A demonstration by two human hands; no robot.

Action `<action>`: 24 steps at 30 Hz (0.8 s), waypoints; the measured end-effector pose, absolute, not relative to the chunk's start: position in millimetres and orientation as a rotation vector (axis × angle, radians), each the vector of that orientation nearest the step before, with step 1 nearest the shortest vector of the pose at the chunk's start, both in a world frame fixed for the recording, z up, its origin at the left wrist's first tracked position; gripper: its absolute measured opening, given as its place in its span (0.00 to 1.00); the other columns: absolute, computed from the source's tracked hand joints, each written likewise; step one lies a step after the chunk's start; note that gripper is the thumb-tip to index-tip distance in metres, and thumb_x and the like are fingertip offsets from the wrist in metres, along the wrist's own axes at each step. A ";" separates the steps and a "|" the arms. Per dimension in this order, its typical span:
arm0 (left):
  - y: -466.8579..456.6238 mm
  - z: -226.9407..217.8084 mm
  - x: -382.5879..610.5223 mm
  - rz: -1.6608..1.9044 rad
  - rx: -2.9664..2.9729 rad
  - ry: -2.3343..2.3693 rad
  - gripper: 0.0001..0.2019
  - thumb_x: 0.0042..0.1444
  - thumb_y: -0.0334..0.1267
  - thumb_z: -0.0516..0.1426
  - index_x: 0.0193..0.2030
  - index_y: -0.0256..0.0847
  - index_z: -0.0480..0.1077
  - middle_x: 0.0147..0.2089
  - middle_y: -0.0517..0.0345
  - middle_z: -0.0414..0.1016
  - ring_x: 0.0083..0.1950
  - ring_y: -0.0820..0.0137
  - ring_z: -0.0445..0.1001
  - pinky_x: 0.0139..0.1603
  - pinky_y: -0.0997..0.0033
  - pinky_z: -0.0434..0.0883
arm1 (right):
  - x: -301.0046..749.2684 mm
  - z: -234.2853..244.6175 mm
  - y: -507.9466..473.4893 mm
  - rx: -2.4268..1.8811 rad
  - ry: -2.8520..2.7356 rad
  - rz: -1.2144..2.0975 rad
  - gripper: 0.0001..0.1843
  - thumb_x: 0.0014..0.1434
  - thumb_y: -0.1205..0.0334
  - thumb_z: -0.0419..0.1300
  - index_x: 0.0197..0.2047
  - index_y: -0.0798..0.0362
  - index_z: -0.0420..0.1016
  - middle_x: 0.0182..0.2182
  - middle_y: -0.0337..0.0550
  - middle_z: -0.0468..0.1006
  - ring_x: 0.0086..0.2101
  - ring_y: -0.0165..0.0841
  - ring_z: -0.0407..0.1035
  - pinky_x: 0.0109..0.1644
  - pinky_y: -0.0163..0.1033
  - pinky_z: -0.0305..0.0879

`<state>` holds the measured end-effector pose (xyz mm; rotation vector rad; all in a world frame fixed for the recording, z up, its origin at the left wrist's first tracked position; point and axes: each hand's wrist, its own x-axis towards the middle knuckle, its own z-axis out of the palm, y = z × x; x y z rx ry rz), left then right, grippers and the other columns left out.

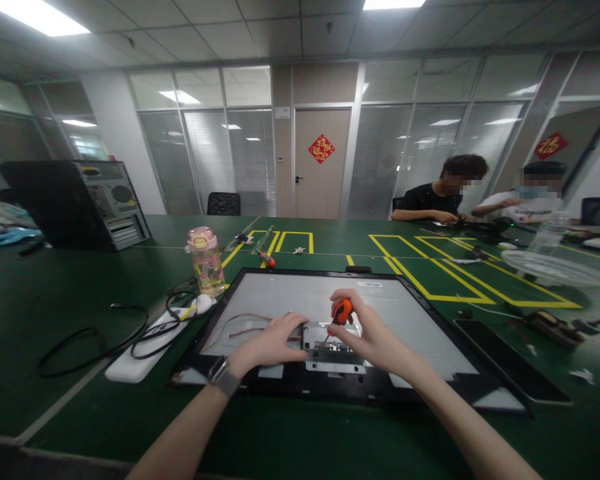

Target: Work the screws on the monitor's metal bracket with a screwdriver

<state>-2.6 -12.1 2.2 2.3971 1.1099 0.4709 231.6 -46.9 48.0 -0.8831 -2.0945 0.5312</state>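
A flat display panel [410,317] with a black frame lies back side up on the green table. On its near middle sits a metal bracket [333,366] with a circuit board [335,346] in it. My left hand [275,343], with a watch on the wrist, grips the bracket's left end between thumb and fingers. My right hand [367,330] is closed around an orange and black screwdriver [343,311], tilted with its shaft pointing down at the board. Whether the tip sits in a screw is too small to tell. Thin wires [240,319] run left from the bracket.
Left of the panel are a white power strip [143,353], black cables [87,333] and a pink bottle [206,260]. A computer case [75,203] stands far left. Another screwdriver [267,260] lies behind. A dark flat panel [510,360] lies right; two people sit far right.
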 end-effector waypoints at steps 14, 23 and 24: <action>-11.7 0.4 -2.9 0.482 2.404 1.112 0.30 0.48 0.44 0.62 0.58 0.46 0.61 0.56 0.53 0.66 0.57 0.57 0.64 0.59 0.59 0.61 | 230.8 44.1 -44.7 -0.924 -2.056 0.566 0.19 0.57 0.66 0.57 0.50 0.49 0.55 0.32 0.40 0.71 0.30 0.32 0.66 0.36 0.40 0.66; -12.9 2.0 -3.4 0.471 2.400 1.119 0.30 0.48 0.44 0.62 0.59 0.45 0.61 0.58 0.52 0.65 0.58 0.56 0.64 0.59 0.58 0.60 | 228.5 43.2 -44.8 -0.852 -2.066 0.550 0.21 0.56 0.72 0.55 0.50 0.49 0.54 0.38 0.42 0.69 0.35 0.32 0.66 0.42 0.41 0.65; -12.6 1.5 -3.3 0.473 2.400 1.118 0.30 0.48 0.44 0.62 0.59 0.45 0.61 0.58 0.52 0.65 0.58 0.56 0.64 0.59 0.58 0.60 | 228.5 43.4 -45.2 -0.855 -2.069 0.541 0.22 0.56 0.72 0.55 0.51 0.49 0.54 0.39 0.42 0.69 0.35 0.32 0.66 0.42 0.42 0.65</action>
